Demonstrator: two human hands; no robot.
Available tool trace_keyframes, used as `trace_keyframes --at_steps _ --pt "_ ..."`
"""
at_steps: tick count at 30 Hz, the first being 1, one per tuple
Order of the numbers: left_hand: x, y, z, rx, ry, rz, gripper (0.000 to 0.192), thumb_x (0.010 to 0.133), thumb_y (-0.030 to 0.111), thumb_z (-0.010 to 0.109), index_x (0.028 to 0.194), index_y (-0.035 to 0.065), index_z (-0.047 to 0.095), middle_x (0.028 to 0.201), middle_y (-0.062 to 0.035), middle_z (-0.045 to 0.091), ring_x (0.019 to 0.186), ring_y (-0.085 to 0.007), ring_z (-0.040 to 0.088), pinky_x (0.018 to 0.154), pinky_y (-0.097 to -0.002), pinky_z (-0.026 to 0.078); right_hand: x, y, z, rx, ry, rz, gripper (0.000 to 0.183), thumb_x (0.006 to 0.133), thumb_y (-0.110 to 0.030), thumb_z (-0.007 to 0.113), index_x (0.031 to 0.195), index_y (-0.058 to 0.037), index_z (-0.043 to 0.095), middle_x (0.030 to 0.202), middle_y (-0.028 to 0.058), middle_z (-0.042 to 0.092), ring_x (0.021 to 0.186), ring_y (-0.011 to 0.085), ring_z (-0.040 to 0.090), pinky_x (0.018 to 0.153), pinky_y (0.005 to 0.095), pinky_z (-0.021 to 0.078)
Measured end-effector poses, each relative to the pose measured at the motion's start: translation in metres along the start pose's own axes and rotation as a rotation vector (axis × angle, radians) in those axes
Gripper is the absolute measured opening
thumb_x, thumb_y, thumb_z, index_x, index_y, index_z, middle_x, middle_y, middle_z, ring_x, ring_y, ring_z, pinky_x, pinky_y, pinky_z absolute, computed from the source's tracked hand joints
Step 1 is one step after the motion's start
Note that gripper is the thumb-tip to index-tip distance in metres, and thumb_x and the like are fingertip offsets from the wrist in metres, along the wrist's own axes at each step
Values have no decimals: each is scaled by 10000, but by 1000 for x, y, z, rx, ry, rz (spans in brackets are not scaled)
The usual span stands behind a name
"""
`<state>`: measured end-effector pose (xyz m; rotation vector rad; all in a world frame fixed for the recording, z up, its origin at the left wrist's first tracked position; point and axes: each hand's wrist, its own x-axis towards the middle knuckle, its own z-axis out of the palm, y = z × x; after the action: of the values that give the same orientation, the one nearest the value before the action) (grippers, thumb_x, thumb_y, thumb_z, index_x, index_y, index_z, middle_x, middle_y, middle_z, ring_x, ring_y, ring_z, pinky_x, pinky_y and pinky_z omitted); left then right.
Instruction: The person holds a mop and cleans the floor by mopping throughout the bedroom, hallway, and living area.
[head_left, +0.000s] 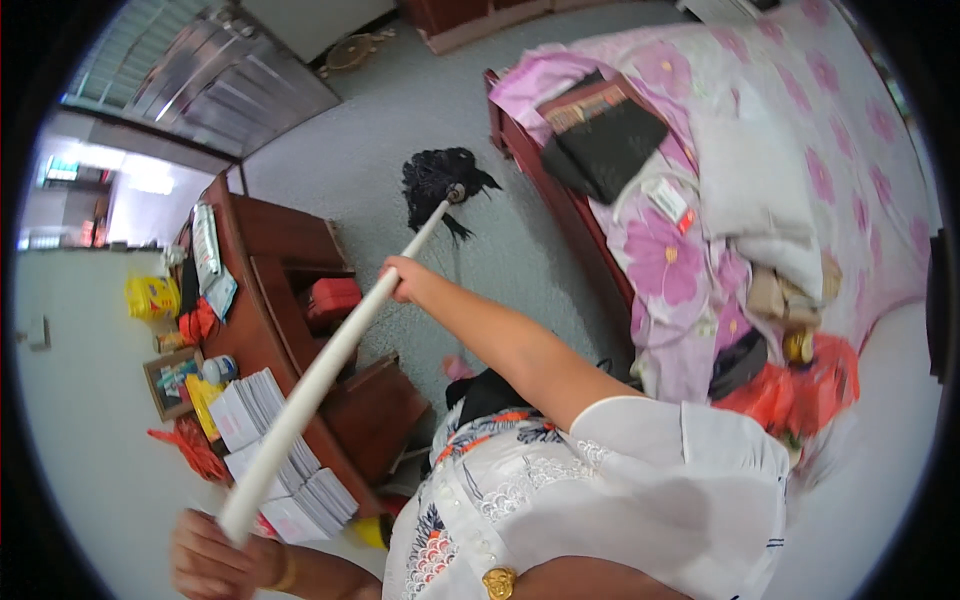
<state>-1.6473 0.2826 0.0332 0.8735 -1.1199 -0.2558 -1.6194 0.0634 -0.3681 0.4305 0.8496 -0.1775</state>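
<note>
A mop with a white pole slants across the view, its black strand head resting on the grey floor. My right hand grips the pole partway down, with that arm stretched forward. Near the pole's top end, at the lower left, my left hand is closed around it; a yellow band circles the wrist. The mop head lies between the wooden desk and the bed.
A reddish-brown desk on the left bears stacks of paper, a framed picture and a yellow container. On the right stands a bed with floral bedding, pillows and bags. A metal door is open at the upper left.
</note>
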Motion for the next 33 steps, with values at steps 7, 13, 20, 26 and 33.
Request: trace_keyframes --at_steps 7,13,20,26,33 --pt "103 -25 -96 2 127 -70 207 759 89 359 553 88 340 337 23 215 309 -61 216 494 -234 236 -8 30 39 124 67 -280 135 655 -59 478 778 -66 425 630 55 515 549 162 536 493 313 476" --pt "158 -61 -165 -262 -118 -212 165 764 90 384 603 57 394 398 10 243 383 -88 268 592 -241 283 -21 45 34 262 60 -450 138 651 -51 470 780 -62 421 635 54 510 551 167 544 495 335 490" --pt "199 -135 -136 -447 -249 -276 140 790 117 371 680 44 416 415 16 261 364 -64 255 552 -198 282 -32 18 -18 534 68 -579 134 677 -82 488 795 -53 433 677 70 525 611 191 559 520 326 485" --pt "184 -164 -78 -560 -235 -260 203 803 147 360 660 32 448 400 23 253 337 -57 240 418 -191 214 -74 19 -59 700 133 -699 196 668 -43 505 844 -44 420 776 92 518 650 214 554 542 329 492" --pt "110 -216 -8 -677 -262 -462 212 788 180 381 635 54 456 404 22 280 321 -60 247 357 -193 207 -100 1 -188 1006 267 -836 283 663 -65 512 930 -58 420 882 115 488 717 243 531 530 394 470"
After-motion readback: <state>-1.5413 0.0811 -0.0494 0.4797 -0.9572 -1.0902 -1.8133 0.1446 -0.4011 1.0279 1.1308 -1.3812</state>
